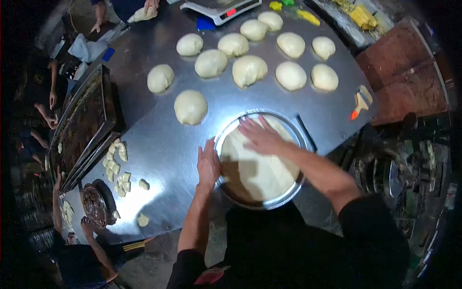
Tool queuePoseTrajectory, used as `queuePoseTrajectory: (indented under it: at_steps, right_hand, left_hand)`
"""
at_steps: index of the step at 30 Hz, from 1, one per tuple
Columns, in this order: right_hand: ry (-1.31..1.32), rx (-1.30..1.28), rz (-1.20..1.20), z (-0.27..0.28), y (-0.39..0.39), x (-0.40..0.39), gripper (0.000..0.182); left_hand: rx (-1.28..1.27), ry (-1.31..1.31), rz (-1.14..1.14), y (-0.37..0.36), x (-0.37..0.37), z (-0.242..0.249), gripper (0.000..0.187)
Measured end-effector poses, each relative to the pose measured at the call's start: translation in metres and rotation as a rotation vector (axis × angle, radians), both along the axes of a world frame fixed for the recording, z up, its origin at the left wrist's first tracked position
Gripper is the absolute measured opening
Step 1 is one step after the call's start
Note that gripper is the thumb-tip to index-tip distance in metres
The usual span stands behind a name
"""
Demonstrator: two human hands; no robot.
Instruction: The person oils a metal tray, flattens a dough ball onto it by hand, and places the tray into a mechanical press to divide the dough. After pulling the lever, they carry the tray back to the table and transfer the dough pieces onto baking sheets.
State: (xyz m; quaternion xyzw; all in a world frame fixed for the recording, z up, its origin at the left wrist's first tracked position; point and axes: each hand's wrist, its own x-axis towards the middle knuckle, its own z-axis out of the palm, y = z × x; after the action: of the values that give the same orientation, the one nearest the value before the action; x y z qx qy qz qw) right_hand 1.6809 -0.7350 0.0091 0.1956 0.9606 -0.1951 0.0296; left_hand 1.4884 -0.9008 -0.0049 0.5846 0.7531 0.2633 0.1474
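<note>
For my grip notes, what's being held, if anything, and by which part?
The left hand touches the left rim of the round metal pan; whether it grips cannot be told. The right hand lies on the pale layer inside.

Dough balls (250, 72), loose, upper centre of frame: twelve. Round pan (262, 205), centre: one. Digital scale (222, 15), top: one. Pastry brush (361, 103), right: one. Bowl (103, 196), lower left: one.

The person wears a black top (308, 255) with short sleeves, the right sleeve (373, 219) loose and wide at its hem. A small reddish-pink patch (211, 275) shows beside the black left sleeve (186, 265). The left hand (208, 166) and right hand (262, 137) are bare.
</note>
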Motion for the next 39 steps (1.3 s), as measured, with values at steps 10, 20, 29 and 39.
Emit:
queuePoseTrajectory:
  at_steps: [10, 20, 29, 39]
  right_hand:
    - [0.222, -0.471, -0.261, 0.030, 0.000, 0.028, 0.053]
    - [-0.027, -0.052, -0.189, -0.003, -0.017, 0.000, 0.072]
    - [0.048, -0.544, 0.187, -0.004, -0.079, -0.038, 0.074]
    - [0.068, -0.082, -0.067, 0.003, -0.025, -0.038, 0.071]
  left_hand:
    - [0.079, 0.201, -0.285, 0.007, 0.062, -0.007, 0.065]
    - [0.318, 0.132, 0.013, 0.061, -0.009, 0.030, 0.033]
    - [0.003, -0.150, 0.051, 0.032, -0.019, 0.000, 0.037]
    - [-0.063, 0.144, 0.092, 0.014, -0.005, -0.013, 0.044]
